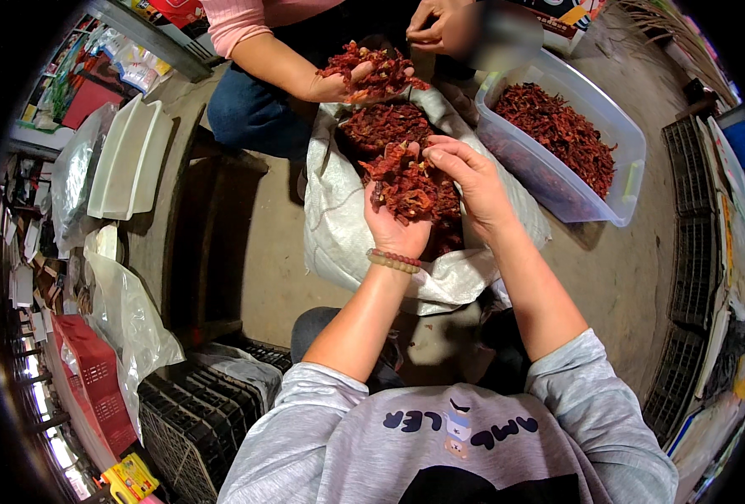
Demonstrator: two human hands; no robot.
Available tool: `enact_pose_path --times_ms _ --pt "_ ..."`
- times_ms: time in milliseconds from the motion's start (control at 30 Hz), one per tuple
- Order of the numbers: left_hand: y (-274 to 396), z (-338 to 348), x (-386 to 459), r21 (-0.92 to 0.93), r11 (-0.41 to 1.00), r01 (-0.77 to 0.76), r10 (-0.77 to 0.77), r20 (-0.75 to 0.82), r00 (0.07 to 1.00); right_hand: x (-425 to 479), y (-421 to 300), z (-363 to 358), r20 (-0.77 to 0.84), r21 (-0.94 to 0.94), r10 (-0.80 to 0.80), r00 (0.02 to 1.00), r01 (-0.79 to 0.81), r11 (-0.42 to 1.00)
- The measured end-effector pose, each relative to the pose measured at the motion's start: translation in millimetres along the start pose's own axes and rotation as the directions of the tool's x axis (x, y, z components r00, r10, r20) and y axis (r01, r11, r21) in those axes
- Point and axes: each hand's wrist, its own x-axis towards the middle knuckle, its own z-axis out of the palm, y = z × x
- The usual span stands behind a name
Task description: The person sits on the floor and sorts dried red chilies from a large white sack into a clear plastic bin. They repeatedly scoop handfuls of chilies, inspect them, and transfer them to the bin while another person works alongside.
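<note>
My left hand (399, 230), with beaded bracelets at its wrist, is palm up and cups a heap of dried red chili peppers (404, 186). At the right edge of that heap, my right hand (470, 179) has its thumb and forefinger pinched together at the peppers; whether a piece is between them is hidden. Both hands are over a white woven sack (337, 239), its rim rolled down, which holds many more dried peppers (388, 123).
Across the sack, a person (278, 60) holds dried peppers in one hand. A translucent plastic bin (627, 167) of dried peppers stands at the right. White trays (129, 160) lie on a wooden bench at the left, with black crates (202, 403) below.
</note>
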Motion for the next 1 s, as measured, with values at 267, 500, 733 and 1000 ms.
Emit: enact_pose_path --times_ms 267,500,733,1000 --pt "-3.7 -1.4 -5.3 -0.008 0.999 0.036 -0.036 0.02 0.999 -6.7 -7.6 -3.0 0.021 0.2 0.216 0.976 -0.216 0.956" --pt "-10.4 4.8 -6.9 -0.003 0.997 0.078 -0.078 0.067 0.995 -7.3 -17.5 -16.5 -0.145 0.156 -0.011 0.989 0.034 0.987" --pt "-2.1 -20.6 -4.1 0.06 0.995 0.076 -0.082 0.104 0.991 -68.8 -30.9 -39.4 0.782 -0.466 0.395 0.481 0.032 0.884" --pt "-63.1 -1.0 37.3 0.117 0.962 0.246 -0.254 0.061 0.965 -132.1 23.5 11.3 0.696 -0.674 0.647 0.313 0.597 0.436"
